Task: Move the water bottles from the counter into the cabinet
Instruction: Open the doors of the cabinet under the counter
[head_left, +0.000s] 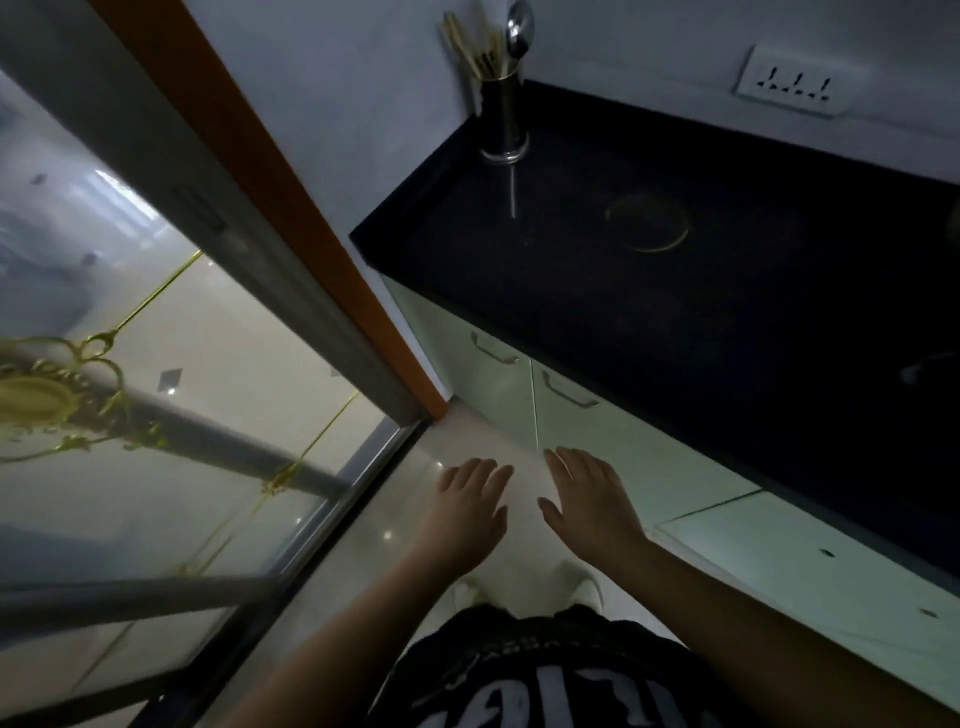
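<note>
My left hand (470, 506) and my right hand (587, 496) are held out flat, palms down, fingers apart, over the pale floor. Both hold nothing. They hang just in front of two shut pale green cabinet doors (498, 387) with metal handles, under the black counter (675, 270). No water bottle shows on the part of the counter in view. A faint round ring mark (649, 223) lies on the counter top.
A steel utensil holder (503, 117) with a spoon and sticks stands at the counter's far left corner. A wall socket (792, 83) sits above the counter. A glass door with a grey frame (291, 291) and orange edge runs along the left.
</note>
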